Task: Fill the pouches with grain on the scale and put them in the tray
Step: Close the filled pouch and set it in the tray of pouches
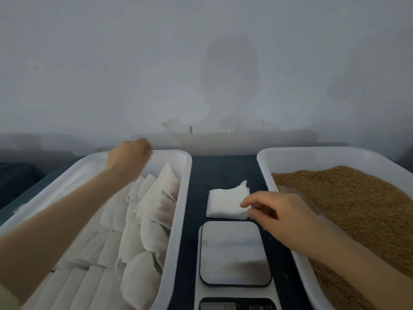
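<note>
1. Your right hand (283, 211) is at the near right corner of the empty pouches (225, 202). Thumb and forefinger are closed in a light pinch on the top of the pile, and the other fingers are loosely curled. The pile lies on the dark cloth just beyond the scale (234, 251), between the two trays.
2. Expect the pouches to be very light, thin and limp, like soft fibre paper. They will probably cling together, so take one by its corner or open edge and peel it off. Squeezing the whole pile would likely lift several.
3. A filled pouch will likely sag and can spill from its mouth, so hold it near the top.
4. The filled pouches (147, 220) are packed in the left tray (178, 220). The grain (357, 209) is heaped in the right tray (268, 166).
5. Your left hand (128, 155) is over the far rim of the left tray with its fingers curled. It is blurred, so I cannot tell whether it holds anything.
6. The scale's plate is bare, and its display is cut off at the bottom edge and unreadable.
7. A pale shape (288, 189) at the grain's edge sits partly behind your right hand, and I cannot identify it.
</note>
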Demonstrator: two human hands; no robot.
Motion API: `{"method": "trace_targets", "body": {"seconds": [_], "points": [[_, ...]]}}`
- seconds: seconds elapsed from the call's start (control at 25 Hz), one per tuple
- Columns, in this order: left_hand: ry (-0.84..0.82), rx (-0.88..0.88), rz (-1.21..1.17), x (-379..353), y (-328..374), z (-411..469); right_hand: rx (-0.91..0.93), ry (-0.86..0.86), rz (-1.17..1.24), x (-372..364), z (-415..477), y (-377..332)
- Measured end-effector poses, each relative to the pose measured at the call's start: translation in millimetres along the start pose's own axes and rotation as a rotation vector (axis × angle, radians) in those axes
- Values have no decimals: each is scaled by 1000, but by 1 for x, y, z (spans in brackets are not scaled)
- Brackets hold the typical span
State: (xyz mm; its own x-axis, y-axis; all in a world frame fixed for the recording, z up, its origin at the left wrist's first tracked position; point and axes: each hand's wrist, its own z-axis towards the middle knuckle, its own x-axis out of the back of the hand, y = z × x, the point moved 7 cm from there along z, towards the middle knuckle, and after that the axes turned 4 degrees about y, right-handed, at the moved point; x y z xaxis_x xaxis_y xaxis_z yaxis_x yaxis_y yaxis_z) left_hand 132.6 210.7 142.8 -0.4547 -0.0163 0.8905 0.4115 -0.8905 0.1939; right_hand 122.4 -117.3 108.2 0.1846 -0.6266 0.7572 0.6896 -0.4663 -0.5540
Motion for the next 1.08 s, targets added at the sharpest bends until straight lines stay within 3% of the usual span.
{"method": "trace_targets", "body": {"seconds": [0.16,0.28,0.44,0.64,0.8,1.08], "points": [[-318,-373,-109,-44,139,-45,-69,135,-33,15,2,20],[-570,-487,130,-92,184,-83,-94,146,-25,16,2,27],[-668,-564,427,-119,189,-102,-97,115,-56,13,2,27],[-550,-584,288,-118,190,-95,-94,84,-36,13,3,21],[-582,-559,305,-122,182,-95,-122,90,-22,14,1,25],[-463,-234,-201,-96,160,-65,-122,99,-40,10,2,31]]}}
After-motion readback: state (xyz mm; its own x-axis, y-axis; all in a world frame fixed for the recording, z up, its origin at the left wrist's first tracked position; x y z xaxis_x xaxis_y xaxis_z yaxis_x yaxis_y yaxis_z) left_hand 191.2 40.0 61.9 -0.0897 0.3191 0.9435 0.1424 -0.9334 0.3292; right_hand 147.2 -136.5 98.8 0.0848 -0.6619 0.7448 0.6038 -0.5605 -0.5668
